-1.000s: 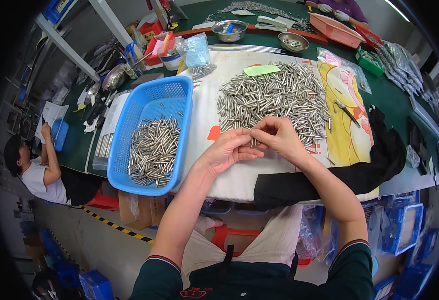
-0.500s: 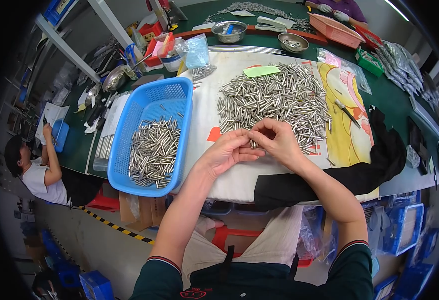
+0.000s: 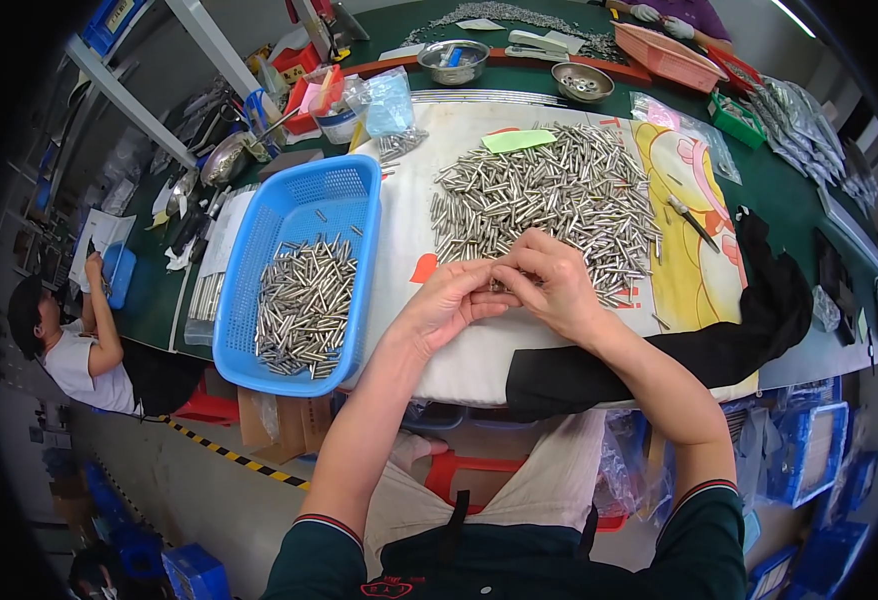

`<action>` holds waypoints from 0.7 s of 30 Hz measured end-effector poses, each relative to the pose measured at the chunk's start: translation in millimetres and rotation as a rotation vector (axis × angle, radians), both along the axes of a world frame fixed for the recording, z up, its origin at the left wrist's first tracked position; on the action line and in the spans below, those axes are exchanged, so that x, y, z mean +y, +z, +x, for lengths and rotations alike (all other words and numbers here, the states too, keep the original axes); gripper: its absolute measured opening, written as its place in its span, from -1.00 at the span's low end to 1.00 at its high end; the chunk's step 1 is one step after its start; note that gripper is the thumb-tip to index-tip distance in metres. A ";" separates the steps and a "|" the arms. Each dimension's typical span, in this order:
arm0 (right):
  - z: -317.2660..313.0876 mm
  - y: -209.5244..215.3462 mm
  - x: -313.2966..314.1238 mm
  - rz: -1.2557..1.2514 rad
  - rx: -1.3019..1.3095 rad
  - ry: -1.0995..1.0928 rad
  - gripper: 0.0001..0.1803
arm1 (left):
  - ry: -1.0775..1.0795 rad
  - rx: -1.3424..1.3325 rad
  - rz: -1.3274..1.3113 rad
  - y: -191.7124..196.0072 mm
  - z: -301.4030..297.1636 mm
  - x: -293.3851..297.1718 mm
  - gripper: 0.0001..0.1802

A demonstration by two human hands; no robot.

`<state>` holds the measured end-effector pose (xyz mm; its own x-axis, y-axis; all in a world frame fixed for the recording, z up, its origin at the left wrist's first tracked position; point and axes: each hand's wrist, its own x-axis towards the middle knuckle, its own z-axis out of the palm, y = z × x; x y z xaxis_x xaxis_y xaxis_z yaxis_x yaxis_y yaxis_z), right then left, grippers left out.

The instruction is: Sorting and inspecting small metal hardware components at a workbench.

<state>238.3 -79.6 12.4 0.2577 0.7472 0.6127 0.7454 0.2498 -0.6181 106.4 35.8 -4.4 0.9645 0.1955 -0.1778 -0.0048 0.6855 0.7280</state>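
My left hand (image 3: 451, 308) and my right hand (image 3: 559, 290) meet at the near edge of a broad heap of small silvery metal pins (image 3: 544, 195). Between their fingertips is a short metal pin (image 3: 499, 286), mostly covered by the fingers. The left palm is turned up, thumb and forefinger closed on the piece; the right thumb and forefinger pinch at it from the other side. Left of my hands stands a blue plastic basket (image 3: 371, 225) with many similar pins (image 3: 304, 310) in it. A pale green paper slip (image 3: 518, 141) lies on the heap.
A black cloth (image 3: 599, 375) lies along the near edge. A pointed hand tool (image 3: 694, 222) rests right of the heap. Metal bowls (image 3: 455, 62) and a pink basket (image 3: 669, 57) stand at the back. One person (image 3: 69, 340) sits at left, another (image 3: 684, 20) works across the table.
My right fingers have closed further over the pin, hiding more of it. Both hands stay at the heap's near edge; the view has shifted slightly.
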 end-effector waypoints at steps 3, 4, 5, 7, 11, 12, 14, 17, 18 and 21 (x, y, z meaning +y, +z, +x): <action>-0.4 3.3 -1.0 0.024 -0.049 0.005 -0.88 | 0.011 -0.013 -0.045 -5.1 -0.2 3.0 -0.69; -0.1 4.1 -2.5 -0.008 -0.054 0.029 -0.87 | 0.014 -0.033 -0.079 -6.4 -0.3 3.3 -0.68; 0.0 5.1 -3.3 -0.040 -0.059 0.053 -0.84 | 0.016 -0.034 -0.080 -6.8 -0.8 3.1 -0.68; -0.4 6.7 -3.6 -0.033 -0.101 0.062 -0.81 | 0.050 0.002 -0.014 -1.0 -1.4 0.1 -0.67; -1.7 6.2 -4.0 0.020 -0.222 0.008 -0.75 | 0.039 -0.010 0.000 2.3 0.9 -4.0 -0.67; -2.2 5.2 -3.4 0.020 -0.223 0.008 -0.75 | 0.052 -0.007 0.009 1.7 1.2 -4.5 -0.67; -2.8 2.6 -2.1 0.066 -0.300 -0.040 -0.76 | 0.063 -0.007 0.019 1.1 1.6 -4.9 -0.67; -6.9 2.5 -0.3 0.070 -0.329 -0.095 -0.81 | 0.069 -0.039 0.048 -0.4 0.7 -4.4 -0.68; -7.3 2.5 0.0 0.071 -0.329 -0.095 -0.81 | 0.066 -0.046 0.019 -0.4 0.1 -4.0 -0.68; -7.2 1.0 1.2 0.090 -0.306 -0.103 -0.86 | 0.070 -0.051 -0.021 -3.3 0.5 -3.2 -0.71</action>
